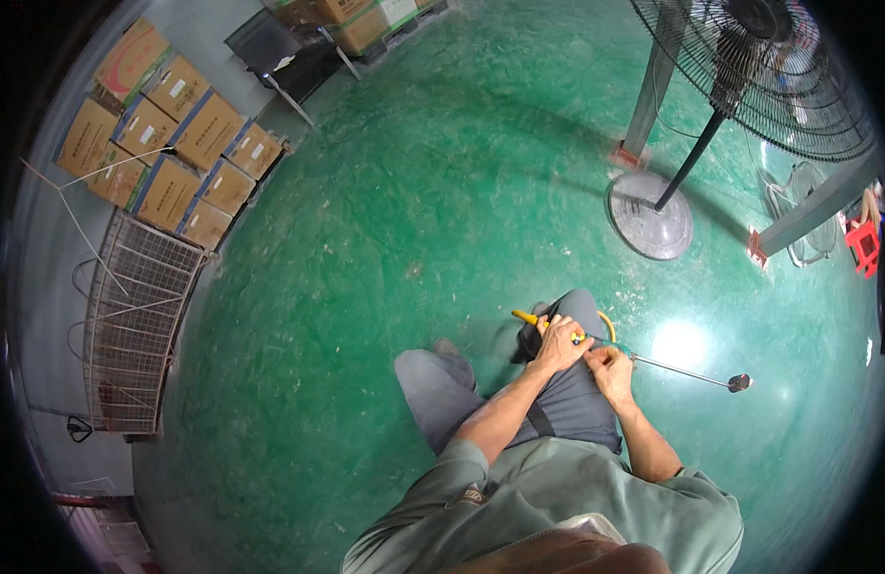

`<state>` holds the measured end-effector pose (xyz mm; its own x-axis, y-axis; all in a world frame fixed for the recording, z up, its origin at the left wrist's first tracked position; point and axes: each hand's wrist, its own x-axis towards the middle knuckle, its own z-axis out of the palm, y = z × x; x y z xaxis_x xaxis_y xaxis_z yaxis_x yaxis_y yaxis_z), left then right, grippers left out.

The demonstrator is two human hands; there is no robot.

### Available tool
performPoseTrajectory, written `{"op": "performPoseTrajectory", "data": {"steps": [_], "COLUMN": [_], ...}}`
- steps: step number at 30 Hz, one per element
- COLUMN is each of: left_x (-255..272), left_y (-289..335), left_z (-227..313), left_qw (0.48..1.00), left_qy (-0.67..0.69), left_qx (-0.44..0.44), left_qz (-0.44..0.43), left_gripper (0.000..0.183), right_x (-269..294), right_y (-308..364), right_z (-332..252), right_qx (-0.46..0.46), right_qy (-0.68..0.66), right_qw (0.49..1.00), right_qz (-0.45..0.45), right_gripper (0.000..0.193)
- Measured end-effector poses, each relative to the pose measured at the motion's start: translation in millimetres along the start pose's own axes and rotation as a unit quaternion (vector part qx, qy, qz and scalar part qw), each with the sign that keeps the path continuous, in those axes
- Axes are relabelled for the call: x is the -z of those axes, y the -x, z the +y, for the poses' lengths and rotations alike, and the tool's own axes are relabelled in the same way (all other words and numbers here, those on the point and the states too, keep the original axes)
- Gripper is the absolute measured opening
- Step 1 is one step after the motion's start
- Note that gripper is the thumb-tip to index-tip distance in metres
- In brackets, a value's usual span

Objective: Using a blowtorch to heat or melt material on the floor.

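Observation:
A long wand-like tool lies across my right thigh. It has a yellow handle [527, 317], a thin metal tube [684, 369] and a dark blocky head [740, 383] at the far right end. My left hand [560, 344] is wrapped round the handle section, where small yellow and dark parts show past the fingers. Close beside it, my right hand [610, 371] is closed in a pinch near the inner end of the tube; the fingers hide what exactly it grips. A yellow hose [610, 326] curves behind my knee, next to the tool.
Ahead on the right stands a big black fan [739, 67] on a round base [650, 215], near grey posts [816, 206]. Stacked cartons [189, 143] and a wire rack [141, 325] line the left wall. A black chair [287, 57] is farther off. The floor [395, 230] is green.

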<state>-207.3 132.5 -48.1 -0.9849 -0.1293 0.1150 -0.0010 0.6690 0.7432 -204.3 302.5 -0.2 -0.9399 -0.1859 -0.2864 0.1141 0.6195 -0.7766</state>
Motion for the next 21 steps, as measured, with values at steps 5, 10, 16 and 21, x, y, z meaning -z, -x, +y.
{"op": "performPoseTrajectory", "data": {"steps": [5, 10, 16, 21], "left_x": [-1, 0, 6, 15], "left_y": [-2, -5, 0, 1], "left_z": [-8, -12, -18, -28], "left_qw": [0.999, 0.999, 0.999, 0.999], "left_qy": [0.007, 0.031, 0.021, 0.014], "left_qx": [-0.038, -0.031, -0.029, -0.031], "left_qz": [0.017, 0.020, 0.022, 0.014], "left_gripper": [0.025, 0.026, 0.021, 0.021], "right_x": [6, -2, 4, -5], "right_y": [-2, -15, -31, -36], "right_z": [-28, -21, -12, -12], "right_qx": [0.235, 0.198, 0.229, 0.269], "right_qy": [0.187, 0.287, 0.263, 0.258], "right_qw": [0.953, 0.937, 0.933, 0.924], "right_qz": [0.050, -0.007, -0.092, -0.083], "right_gripper": [0.035, 0.054, 0.057, 0.058]}}
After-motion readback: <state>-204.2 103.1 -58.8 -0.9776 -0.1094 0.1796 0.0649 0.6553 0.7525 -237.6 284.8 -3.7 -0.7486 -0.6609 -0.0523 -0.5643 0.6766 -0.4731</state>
